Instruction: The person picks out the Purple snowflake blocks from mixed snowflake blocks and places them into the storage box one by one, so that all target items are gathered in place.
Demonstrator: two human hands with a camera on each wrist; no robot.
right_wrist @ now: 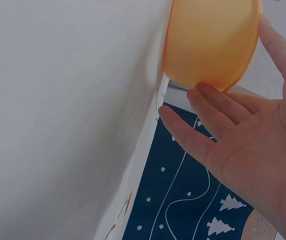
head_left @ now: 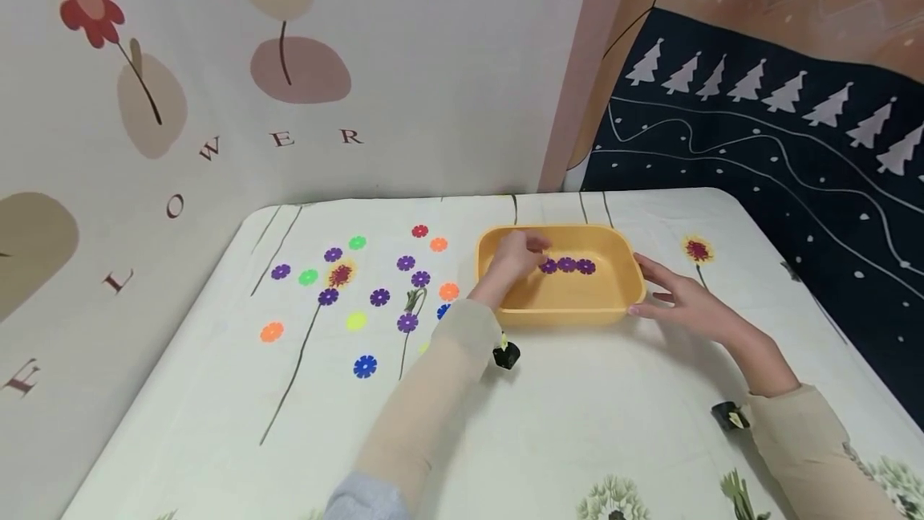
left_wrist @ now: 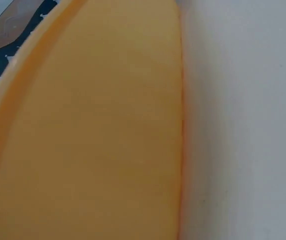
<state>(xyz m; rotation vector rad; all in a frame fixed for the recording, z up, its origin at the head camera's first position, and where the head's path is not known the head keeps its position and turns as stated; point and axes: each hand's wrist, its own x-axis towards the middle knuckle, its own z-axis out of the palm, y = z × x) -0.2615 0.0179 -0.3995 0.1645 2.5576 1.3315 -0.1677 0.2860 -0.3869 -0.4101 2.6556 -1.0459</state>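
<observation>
Largest, behind everything: one white cloth backdrop printed with red and beige flowers (head_left: pixel 447 62); beside it, one dark-blue cloth backdrop printed with pale trees (head_left: pixel 722 135), glimpsed in both wrist views too. Below, one white, flower-printed cloth-covered tabletop (head_left: pixel 613 416).

Next, one yellow, rounded-rectangular, plastic-looking tray (head_left: pixel 563 297), on the far part of the tabletop. Fills most of the left wrist view, close up, with bare wall; shows its contents in the head view alone.

Two hands. In the tray, towards its left end, the left hand (head_left: pixel 516 255), visible only in the head view, fingers bent down beside the row of discs; cannot tell whether pinching anything. At the tray's right end, the right hand (head_left: pixel 674 295), fingers wide and fairly straight, thumb well apart, touching the tray; palm side plain only in the right wrist view.

Smallest, in the head view alone: flat, notched discs, twenty in sight. Inside the tray, three purple discs in a row (head_left: pixel 567 265). Left of it, on the tabletop, seven loose purple discs (head_left: pixel 379 297), three orange discs (head_left: pixel 272 332), two green discs (head_left: pixel 308 277), two yellow discs (head_left: pixel 357 320), two blue discs (head_left: pixel 364 366), one red disc (head_left: pixel 420 230); one yellow and one blue partly hidden by the left arm.
</observation>
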